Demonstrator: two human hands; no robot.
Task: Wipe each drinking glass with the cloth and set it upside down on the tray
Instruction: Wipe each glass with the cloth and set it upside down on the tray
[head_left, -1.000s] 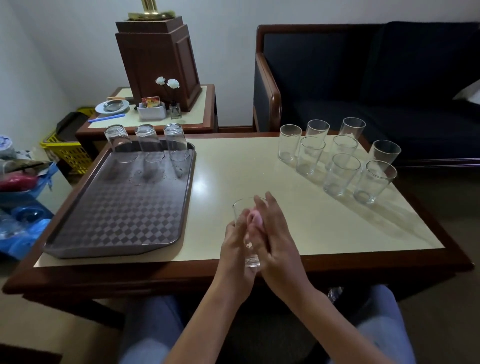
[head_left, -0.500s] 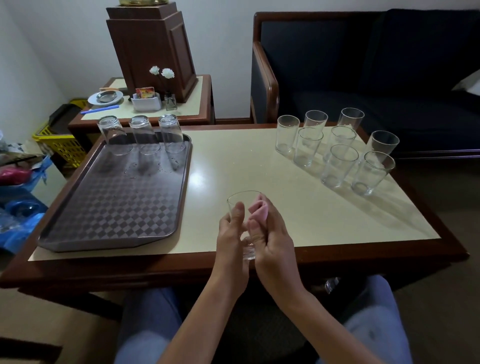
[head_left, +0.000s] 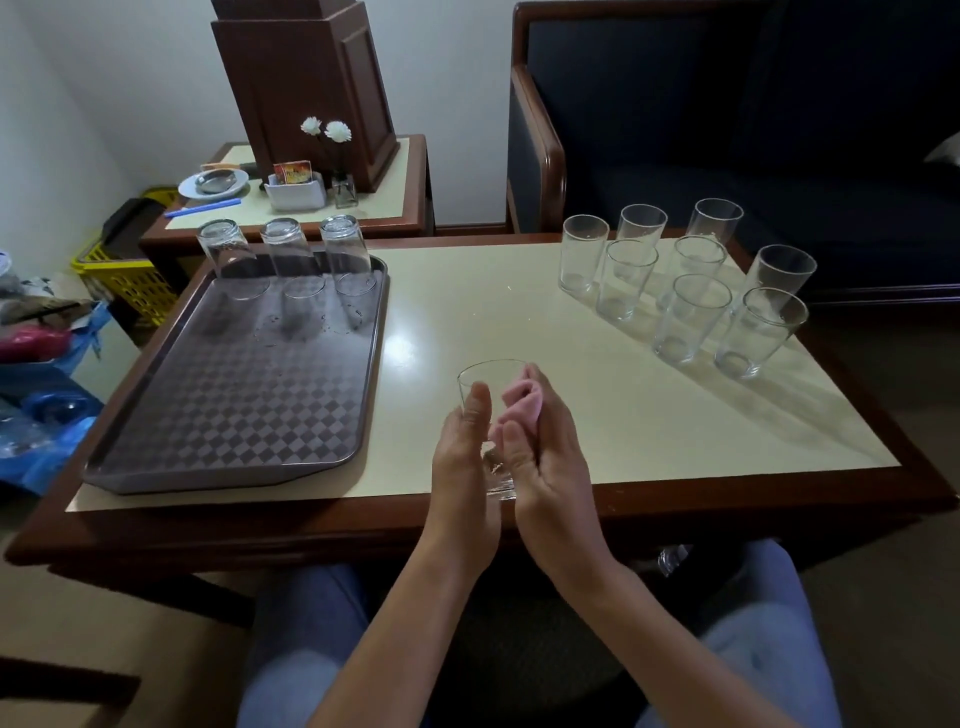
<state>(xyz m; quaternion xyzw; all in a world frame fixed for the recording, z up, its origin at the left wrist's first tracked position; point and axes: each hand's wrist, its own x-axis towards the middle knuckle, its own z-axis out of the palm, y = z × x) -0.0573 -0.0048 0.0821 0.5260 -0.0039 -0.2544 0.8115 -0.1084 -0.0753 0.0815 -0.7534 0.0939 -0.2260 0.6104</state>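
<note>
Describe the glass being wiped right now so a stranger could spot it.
Start at the cream-topped table, then look to its near edge, right of the brown tray. The glass is gripped between both hands, with a pink cloth against it; every other glass stands untouched.

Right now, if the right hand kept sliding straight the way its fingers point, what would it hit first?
The right hand points up-table, slightly left. Past the held glass and pink cloth, the tabletop looks free; depth is unclear.

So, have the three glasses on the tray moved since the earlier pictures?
No. The glasses still stand upside down in a row along the tray's far edge.
</note>
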